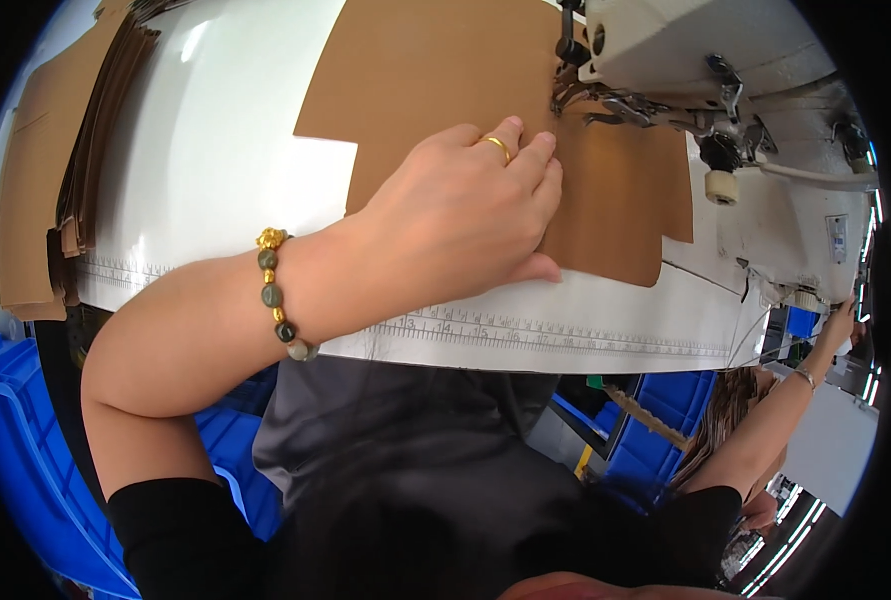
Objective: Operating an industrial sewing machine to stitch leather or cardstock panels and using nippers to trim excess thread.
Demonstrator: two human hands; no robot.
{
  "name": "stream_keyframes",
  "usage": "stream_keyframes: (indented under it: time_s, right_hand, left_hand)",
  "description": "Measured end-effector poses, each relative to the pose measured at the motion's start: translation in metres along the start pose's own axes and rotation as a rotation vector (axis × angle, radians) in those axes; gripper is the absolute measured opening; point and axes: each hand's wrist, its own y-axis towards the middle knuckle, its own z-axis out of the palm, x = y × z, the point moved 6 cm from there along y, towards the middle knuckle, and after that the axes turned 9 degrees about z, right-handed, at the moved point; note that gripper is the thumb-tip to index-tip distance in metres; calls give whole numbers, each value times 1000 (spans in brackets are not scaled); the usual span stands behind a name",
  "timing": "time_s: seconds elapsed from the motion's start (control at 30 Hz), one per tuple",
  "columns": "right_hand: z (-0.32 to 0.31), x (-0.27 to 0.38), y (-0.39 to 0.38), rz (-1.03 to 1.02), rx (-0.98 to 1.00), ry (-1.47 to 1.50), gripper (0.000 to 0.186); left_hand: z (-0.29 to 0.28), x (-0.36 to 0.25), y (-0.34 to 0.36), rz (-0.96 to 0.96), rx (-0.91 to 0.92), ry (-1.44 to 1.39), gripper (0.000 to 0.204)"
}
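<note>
A flat brown panel (436,60) with cut-out corners lies on the white table, its right part running under the presser foot area of a white sewing machine (706,40). My left hand (476,200) rests flat on the panel, just to the left of and nearer than the needle area. Its fingers are stretched out and lie on the material. At the far right, my right hand (843,322) reaches up to the machine's right end, close to a round knob (804,299). That hand is small in view, and its fingers cannot be made out.
Several brown panels (91,130) are stacked at the table's left end. A printed ruler strip (486,335) runs along the near edge of the white tabletop (216,120). Below stand a blue bin (26,420) on the left and, on the right, more brown pieces (721,420).
</note>
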Motion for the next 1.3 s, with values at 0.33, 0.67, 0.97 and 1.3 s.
stream_keyframes:
  time_s: [0.33, 0.67, 0.97, 1.3]
  right_hand:
    - [-13, 50, -81, 476, 52, 468, 71]
    - [-23, 90, -121, 602, 88, 756, 62]
    - [-20, 88, -130, 687, 61, 872, 55]
    - [-232, 399, -279, -546, -207, 955, 18]
  left_hand:
    - [8, -3, 11, 13, 25, 15, 71]
    - [7, -4, 12, 16, 41, 18, 72]
    - [7, -5, 14, 21, 52, 25, 71]
    - [1, -5, 27, 60, 58, -27, 69]
